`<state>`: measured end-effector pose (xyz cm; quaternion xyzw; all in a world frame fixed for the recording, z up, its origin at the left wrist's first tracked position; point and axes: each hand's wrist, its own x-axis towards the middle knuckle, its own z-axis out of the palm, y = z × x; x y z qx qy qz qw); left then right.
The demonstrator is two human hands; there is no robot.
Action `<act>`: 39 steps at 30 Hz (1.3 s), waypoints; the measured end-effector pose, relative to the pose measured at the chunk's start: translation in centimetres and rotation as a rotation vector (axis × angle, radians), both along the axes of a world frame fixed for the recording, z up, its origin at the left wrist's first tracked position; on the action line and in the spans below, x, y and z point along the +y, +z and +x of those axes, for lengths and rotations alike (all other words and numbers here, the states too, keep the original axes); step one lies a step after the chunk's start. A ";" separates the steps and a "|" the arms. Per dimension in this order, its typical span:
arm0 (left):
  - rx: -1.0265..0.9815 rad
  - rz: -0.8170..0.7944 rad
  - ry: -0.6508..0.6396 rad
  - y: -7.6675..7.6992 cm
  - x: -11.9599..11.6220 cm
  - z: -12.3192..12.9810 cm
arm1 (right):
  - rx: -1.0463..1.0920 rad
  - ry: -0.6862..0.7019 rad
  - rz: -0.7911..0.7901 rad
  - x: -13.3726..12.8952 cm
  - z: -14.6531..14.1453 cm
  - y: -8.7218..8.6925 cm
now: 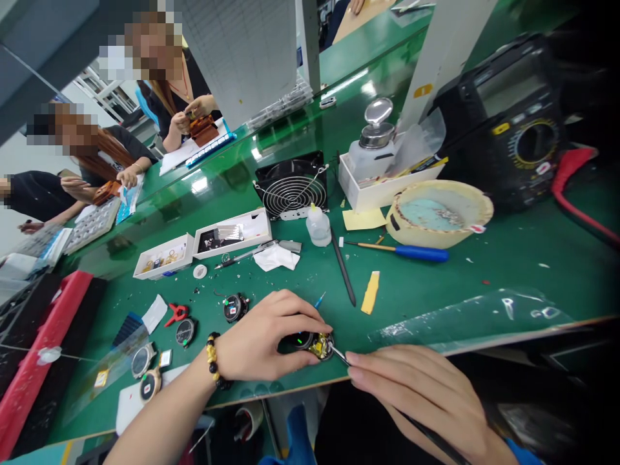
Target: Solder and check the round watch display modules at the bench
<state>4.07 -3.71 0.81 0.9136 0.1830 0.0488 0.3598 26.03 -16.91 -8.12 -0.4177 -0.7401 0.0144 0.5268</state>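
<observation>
Watch (301, 340), 6 o'clock: partly hidden behind left hand (266, 336); gold bits (320, 345) too small to tell. Tool (430, 434) in right hand (421, 391), 5 o'clock: far end cut off by bottom edge. Red cable (560, 177), 3 o'clock: cut off by right edge.

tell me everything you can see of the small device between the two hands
The small device has a dark part on its left with bright green marks, and gold-coloured and silvery, metallic-looking parts exposed on its right. It sits near the front edge of the green table, gripped between the thumb and fingers of the left hand, which hides much of its outline. The slim tool in the right hand has its tip at the exposed end.
</observation>
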 end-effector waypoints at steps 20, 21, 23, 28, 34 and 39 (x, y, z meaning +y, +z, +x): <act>-0.031 -0.040 0.004 -0.2 0.3 0.0 | -0.003 0.076 -0.231 -1.1 0.6 1.3; -0.034 -0.040 0.007 -0.2 0.3 0.0 | 0.018 0.060 -0.241 -1.1 0.4 1.5; -0.038 -0.041 0.014 -0.3 0.3 0.0 | 0.051 0.029 -0.265 -1.0 0.1 1.8; -0.045 -0.050 0.029 -0.2 0.3 0.0 | 0.074 0.039 -0.191 -0.5 0.0 2.0; -0.042 -0.025 0.007 -0.3 0.4 0.0 | -0.029 0.075 -0.237 -1.1 1.0 1.9; -0.034 -0.012 0.011 -0.4 0.3 -0.1 | 0.023 0.047 -0.265 -1.4 0.7 1.3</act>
